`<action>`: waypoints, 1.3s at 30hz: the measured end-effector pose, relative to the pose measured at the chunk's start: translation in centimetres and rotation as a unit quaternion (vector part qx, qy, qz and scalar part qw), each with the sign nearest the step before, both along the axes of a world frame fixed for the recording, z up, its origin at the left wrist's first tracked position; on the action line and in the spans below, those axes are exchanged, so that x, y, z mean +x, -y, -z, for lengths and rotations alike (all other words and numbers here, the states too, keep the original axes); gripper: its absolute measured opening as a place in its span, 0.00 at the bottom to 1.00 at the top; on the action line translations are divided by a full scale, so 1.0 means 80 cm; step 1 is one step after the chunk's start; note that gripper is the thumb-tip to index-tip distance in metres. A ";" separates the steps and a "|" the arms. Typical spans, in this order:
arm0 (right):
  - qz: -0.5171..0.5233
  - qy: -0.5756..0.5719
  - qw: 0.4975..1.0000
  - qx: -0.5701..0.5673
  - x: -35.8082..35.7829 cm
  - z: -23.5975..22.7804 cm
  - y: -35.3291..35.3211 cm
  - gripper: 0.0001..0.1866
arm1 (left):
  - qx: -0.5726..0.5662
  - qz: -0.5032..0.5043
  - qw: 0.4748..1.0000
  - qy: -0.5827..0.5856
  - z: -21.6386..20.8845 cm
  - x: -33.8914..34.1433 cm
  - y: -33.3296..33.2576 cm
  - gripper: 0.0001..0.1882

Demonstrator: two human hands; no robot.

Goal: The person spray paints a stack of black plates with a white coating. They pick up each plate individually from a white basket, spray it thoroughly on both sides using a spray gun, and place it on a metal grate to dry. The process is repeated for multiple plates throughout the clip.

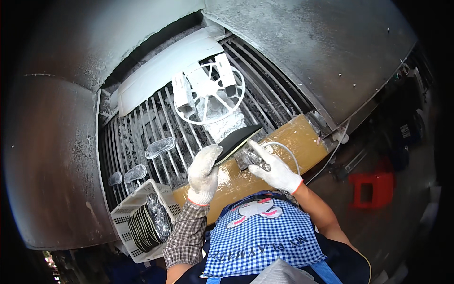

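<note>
My left hand [204, 174], in a white glove, is closed on one end of a black shoe sole [238, 141] with a pale edge line. The sole is tilted above the near side of the slatted grate. My right hand [275, 171], also gloved, is wrapped around a metal spray gun [245, 158]; a pale hose [289, 152] curves near it. The right index finger stretches toward the sole's far end; whether it touches cannot be made out. Beyond the sole stands a white-coated turntable wheel [206, 102] with two upright blocks on it.
A white plastic basket [124, 221] holding a row of dark soles [144, 229] stands at lower left. Several plastic-wrapped sole shapes [160, 148] lie on the grate [172, 128]. A tape-covered ledge [302, 137] runs along the front. Metal booth walls [52, 161] enclose the sides; a red stool [373, 189] is at right.
</note>
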State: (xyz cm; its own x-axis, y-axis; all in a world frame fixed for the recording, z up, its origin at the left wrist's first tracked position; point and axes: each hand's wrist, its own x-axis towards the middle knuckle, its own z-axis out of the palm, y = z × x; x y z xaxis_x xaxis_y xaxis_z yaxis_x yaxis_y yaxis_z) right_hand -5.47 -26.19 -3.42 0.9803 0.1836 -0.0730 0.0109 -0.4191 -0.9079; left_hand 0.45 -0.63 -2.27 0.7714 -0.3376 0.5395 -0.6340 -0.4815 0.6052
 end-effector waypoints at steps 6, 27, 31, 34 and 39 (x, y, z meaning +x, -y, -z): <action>0.011 0.080 0.997 -0.021 0.007 0.016 -0.004 0.43 | -0.014 0.024 0.998 0.055 0.003 0.010 0.012 0.32; 0.014 0.014 0.994 0.110 0.025 0.014 -0.015 0.38 | -0.048 0.007 0.997 0.063 0.013 0.027 0.007 0.32; 0.045 0.001 0.991 0.122 0.039 0.016 -0.002 0.40 | -0.049 0.012 0.997 0.057 0.013 0.029 0.003 0.29; 0.109 -0.008 0.988 0.108 0.047 0.039 0.011 0.40 | -0.111 -0.045 0.992 -0.031 0.025 0.027 0.002 0.24; 0.189 -0.032 0.969 0.159 0.026 0.021 0.020 0.36 | -0.383 -0.030 0.850 -0.362 -0.009 0.042 -0.020 0.30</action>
